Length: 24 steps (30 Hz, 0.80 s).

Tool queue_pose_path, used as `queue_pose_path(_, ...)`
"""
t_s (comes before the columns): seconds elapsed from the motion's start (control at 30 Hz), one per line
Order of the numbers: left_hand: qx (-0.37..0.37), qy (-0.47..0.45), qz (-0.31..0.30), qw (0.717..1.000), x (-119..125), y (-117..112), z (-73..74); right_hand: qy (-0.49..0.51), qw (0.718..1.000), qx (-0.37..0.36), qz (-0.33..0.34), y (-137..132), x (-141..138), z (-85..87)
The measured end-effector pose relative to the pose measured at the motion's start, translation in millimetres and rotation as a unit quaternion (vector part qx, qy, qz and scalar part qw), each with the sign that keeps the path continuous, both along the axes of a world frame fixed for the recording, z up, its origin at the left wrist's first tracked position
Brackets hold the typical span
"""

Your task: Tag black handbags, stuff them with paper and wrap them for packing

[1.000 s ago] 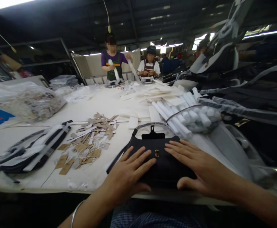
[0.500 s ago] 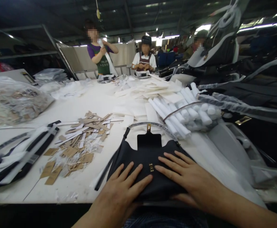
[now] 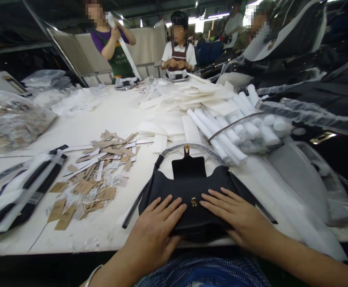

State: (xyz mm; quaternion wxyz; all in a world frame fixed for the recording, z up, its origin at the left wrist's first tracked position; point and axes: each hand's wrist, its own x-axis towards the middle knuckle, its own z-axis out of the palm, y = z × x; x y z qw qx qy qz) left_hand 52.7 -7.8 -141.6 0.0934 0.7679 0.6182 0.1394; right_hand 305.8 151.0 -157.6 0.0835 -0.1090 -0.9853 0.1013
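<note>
A black handbag point(image 3: 176, 191) lies at the table's front edge, its flap point(image 3: 188, 167) folded back away from me and a gold clasp plate point(image 3: 194, 202) on its front. Its handle point(image 3: 192, 146), wrapped in clear film, arches behind the flap. My left hand point(image 3: 159, 223) rests flat on the bag's left side, fingers stretched out. On the right side my right hand point(image 3: 233, 213) lies flat too, fingers spread, close to the clasp plate. Neither hand grips anything. A strap end sticks out on each side of the bag.
Brown paper tags point(image 3: 93, 183) with strings lie in a pile to the left, beside another black bag point(image 3: 27, 191). White foam rolls point(image 3: 236, 131), tied in a bundle, are at the right. Foam sheets point(image 3: 188, 99) spread behind. Two people stand across the table.
Both hands have shifted slightly on the bag, the left thumb drawing back from the clasp plate. The right strap end now shows. The view has tilted downward.
</note>
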Motion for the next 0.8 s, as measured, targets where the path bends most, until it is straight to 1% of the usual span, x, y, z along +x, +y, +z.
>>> queue_pose_path(0.07, -0.022, -0.004, -0.008, 1.0, 5, 7, 16.4, -0.006, 1.0, -0.002, -0.012, -2, -2, 20.8)
queue_pose_path(0.13, -0.033, 0.005, -0.028, 0.999, 9, 14, 25.4, -0.003, 1.0, 0.017, -0.014, -5, -6, 38.0)
queue_pose_path(0.2, -0.025, 0.012, -0.043, 0.999, 10, 20, 25.8, 0.005, 0.999, 0.043, -0.008, -7, -11, 47.1)
queue_pose_path(0.23, -0.014, 0.015, -0.044, 0.999, 10, 21, 23.2, 0.008, 0.998, 0.056, -0.002, -7, -14, 48.0)
queue_pose_path(0.27, 0.0, 0.018, -0.044, 0.999, 9, 22, 19.2, 0.008, 0.997, 0.07, 0.002, -7, -16, 46.8)
queue_pose_path(0.33, 0.032, 0.022, -0.047, 0.998, 7, 22, 8.0, 0.005, 0.994, 0.106, -0.001, -8, -19, 38.5)
queue_pose_path(0.43, 0.063, 0.035, -0.056, 0.996, 5, 20, -10.6, 0.006, 0.987, 0.163, -0.011, -9, -20, 16.6)
queue_pose_path(0.5, 0.063, 0.046, -0.056, 0.995, 4, 17, -20.2, 0.013, 0.983, 0.182, -0.014, -11, -17, 0.3)
queue_pose_path(0.6, 0.037, 0.028, -0.067, 0.997, 2, 11, -27.2, 0.018, 0.987, 0.159, -0.01, -14, -8, -17.5)
queue_pose_path(0.7, 0.03, -0.023, -0.072, 0.997, -2, 2, -32.1, 0.03, 0.992, 0.122, 0.006, -15, 3, -23.3)
queue_pose_path(0.77, 0.04, -0.059, -0.082, 0.994, -5, -3, -42.3, 0.051, 0.991, 0.116, 0.036, -13, 6, -25.4)
queue_pose_path(0.8, 0.047, -0.074, -0.095, 0.992, -8, -4, -51.2, 0.067, 0.989, 0.117, 0.057, -10, 6, -27.7)
